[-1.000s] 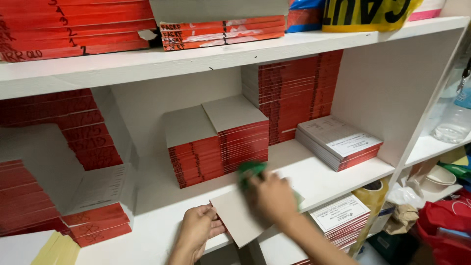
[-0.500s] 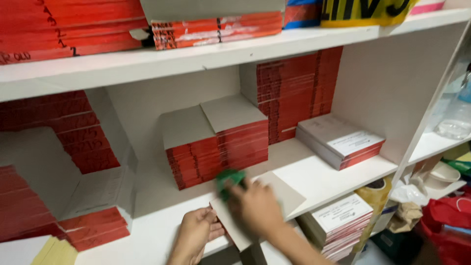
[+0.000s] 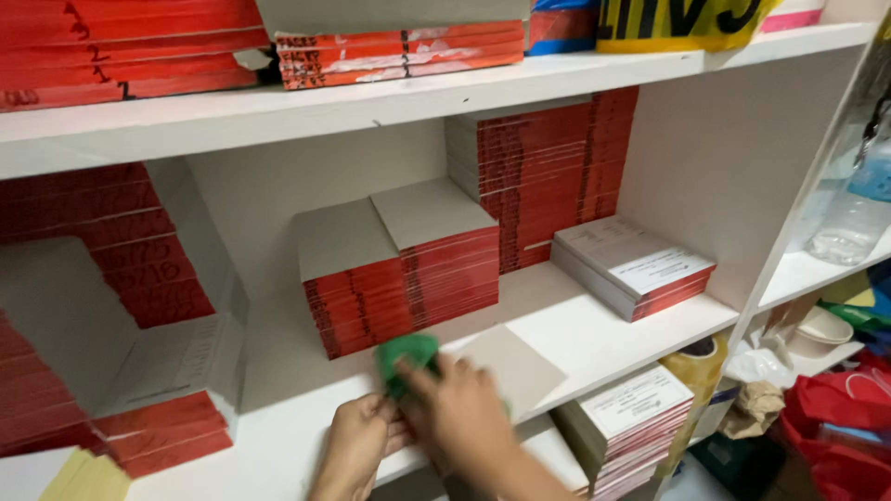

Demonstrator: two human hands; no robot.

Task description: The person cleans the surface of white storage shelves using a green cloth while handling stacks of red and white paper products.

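Sliding leftward since a second ago, the right hand (image 3: 464, 408) has carried the green cloth (image 3: 406, 354) from the right part of the grey card sheet (image 3: 515, 366) to its left end, and it now sits close against the left hand (image 3: 357, 443), which has hardly shifted. That right hand is blurred by motion; its fingers are curled around the cloth, pressing it onto the card. Lying flat on the white shelf board (image 3: 594, 325), the card overhangs the front edge a little. At the card's left corner the left hand has its fingers bent down on the shelf edge; whether they pinch the card or only steady it cannot be told. Just behind the card stands a low double stack of red booklets (image 3: 408, 288) topped with grey card. Right of the card is a short pile of white-covered booklets (image 3: 636, 269), and behind that a taller red stack (image 3: 548, 176) against the back wall.
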